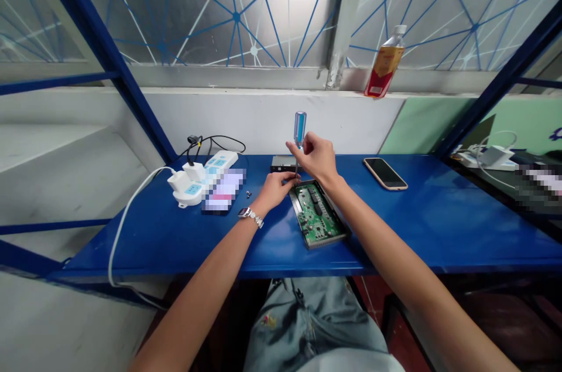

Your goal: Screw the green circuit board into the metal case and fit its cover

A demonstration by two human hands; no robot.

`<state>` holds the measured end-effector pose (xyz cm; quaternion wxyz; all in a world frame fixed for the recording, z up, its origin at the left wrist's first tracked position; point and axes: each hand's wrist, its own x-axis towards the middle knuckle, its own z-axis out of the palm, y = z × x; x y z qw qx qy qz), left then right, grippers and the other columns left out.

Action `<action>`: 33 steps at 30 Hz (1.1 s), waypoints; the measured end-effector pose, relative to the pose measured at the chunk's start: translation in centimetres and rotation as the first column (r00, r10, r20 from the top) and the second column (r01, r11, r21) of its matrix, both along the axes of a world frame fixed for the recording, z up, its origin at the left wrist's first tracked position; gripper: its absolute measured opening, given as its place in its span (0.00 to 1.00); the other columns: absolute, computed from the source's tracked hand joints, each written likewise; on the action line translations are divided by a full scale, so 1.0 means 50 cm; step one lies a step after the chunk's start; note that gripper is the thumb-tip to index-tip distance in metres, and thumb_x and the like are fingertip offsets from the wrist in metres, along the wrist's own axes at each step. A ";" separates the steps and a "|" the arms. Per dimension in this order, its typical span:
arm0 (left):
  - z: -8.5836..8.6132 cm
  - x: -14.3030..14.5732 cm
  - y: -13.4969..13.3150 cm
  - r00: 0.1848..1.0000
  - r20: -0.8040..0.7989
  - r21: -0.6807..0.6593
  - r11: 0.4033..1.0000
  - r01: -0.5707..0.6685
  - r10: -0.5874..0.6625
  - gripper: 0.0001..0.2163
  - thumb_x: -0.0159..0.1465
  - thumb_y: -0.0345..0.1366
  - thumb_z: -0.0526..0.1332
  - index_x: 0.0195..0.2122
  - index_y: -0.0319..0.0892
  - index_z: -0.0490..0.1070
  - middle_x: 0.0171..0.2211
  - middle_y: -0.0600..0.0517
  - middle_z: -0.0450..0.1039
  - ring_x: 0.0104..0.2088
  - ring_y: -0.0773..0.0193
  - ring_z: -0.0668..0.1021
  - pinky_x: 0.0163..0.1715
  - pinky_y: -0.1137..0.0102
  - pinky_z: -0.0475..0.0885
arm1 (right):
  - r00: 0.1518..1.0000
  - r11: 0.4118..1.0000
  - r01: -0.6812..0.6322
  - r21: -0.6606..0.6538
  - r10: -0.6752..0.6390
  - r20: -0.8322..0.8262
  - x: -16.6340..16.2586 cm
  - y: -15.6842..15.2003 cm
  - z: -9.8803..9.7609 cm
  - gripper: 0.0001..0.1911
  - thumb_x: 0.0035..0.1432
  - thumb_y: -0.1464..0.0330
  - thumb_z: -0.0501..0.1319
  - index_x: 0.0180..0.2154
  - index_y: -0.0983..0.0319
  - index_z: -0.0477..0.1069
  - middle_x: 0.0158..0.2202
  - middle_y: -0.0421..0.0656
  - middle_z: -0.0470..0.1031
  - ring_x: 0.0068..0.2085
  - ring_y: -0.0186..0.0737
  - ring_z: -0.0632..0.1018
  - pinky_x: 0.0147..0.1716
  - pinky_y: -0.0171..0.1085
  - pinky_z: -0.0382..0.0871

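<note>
My right hand (pixel 319 156) is closed around the lower part of a screwdriver (pixel 300 126) with a clear blue handle. The screwdriver stands upright, its shaft pointing down at the far left corner of an open metal case. Inside the case lies a green circuit board (pixel 319 214) with dark chips and connectors. My left hand (pixel 277 189) is at that same corner, its fingers pinched together beside the screwdriver's tip. Whatever those fingers hold is too small to make out. A dark and silver metal cover (pixel 283 164) sits just behind the case, partly hidden by my hands.
On the blue table (pixel 421 219), a power strip (pixel 206 177) with plugs and a lit phone (pixel 223 191) lie left, near a few small screws (pixel 248 194). Another phone (pixel 385 174) lies right. A drink bottle (pixel 385 64) stands on the window ledge.
</note>
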<state>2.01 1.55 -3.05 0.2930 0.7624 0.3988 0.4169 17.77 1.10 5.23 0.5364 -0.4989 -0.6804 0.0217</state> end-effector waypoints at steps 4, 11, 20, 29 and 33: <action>0.003 0.000 -0.003 1.000 -0.002 0.002 1.000 -0.001 0.001 0.10 0.66 0.36 0.64 0.42 0.40 0.84 0.41 0.46 0.85 0.42 0.54 0.84 0.50 0.62 0.76 | 0.990 0.994 0.105 0.004 -0.105 0.089 -0.006 -0.006 0.007 0.24 0.60 0.51 0.66 0.24 0.57 0.60 0.21 0.37 0.68 0.24 0.35 0.67 0.27 0.37 0.53; 0.012 0.001 -0.008 1.000 -0.008 0.003 1.000 -0.016 0.016 0.10 0.66 0.37 0.64 0.42 0.39 0.84 0.43 0.45 0.85 0.42 0.53 0.85 0.48 0.63 0.76 | 0.967 0.983 0.185 -0.012 -0.180 0.178 -0.007 -0.011 0.013 0.25 0.59 0.50 0.66 0.21 0.58 0.62 0.21 0.40 0.70 0.24 0.36 0.68 0.27 0.37 0.50; 0.004 0.001 -0.005 1.000 0.000 -0.005 1.000 -0.004 0.004 0.11 0.66 0.38 0.65 0.43 0.39 0.83 0.43 0.45 0.85 0.43 0.52 0.85 0.46 0.64 0.76 | 0.988 0.990 0.126 0.065 -0.132 0.081 -0.016 0.000 0.002 0.23 0.59 0.58 0.65 0.19 0.59 0.58 0.22 0.39 0.67 0.23 0.34 0.63 0.26 0.37 0.49; 0.003 0.003 -0.007 1.000 0.002 -0.013 1.000 0.023 -0.023 0.11 0.66 0.39 0.64 0.42 0.40 0.84 0.42 0.46 0.85 0.41 0.55 0.84 0.43 0.66 0.76 | 0.996 0.997 -0.046 0.061 0.040 0.083 0.001 0.000 0.001 0.24 0.61 0.60 0.64 0.21 0.58 0.53 0.25 0.38 0.65 0.24 0.33 0.63 0.27 0.37 0.52; 0.005 0.002 -0.008 1.000 0.009 -0.023 0.999 0.030 -0.030 0.11 0.66 0.39 0.64 0.41 0.39 0.84 0.42 0.46 0.85 0.41 0.54 0.84 0.42 0.66 0.76 | 0.990 0.991 -0.120 0.061 0.115 0.083 0.009 0.004 0.000 0.24 0.62 0.60 0.63 0.22 0.58 0.52 0.26 0.37 0.63 0.25 0.33 0.62 0.28 0.37 0.54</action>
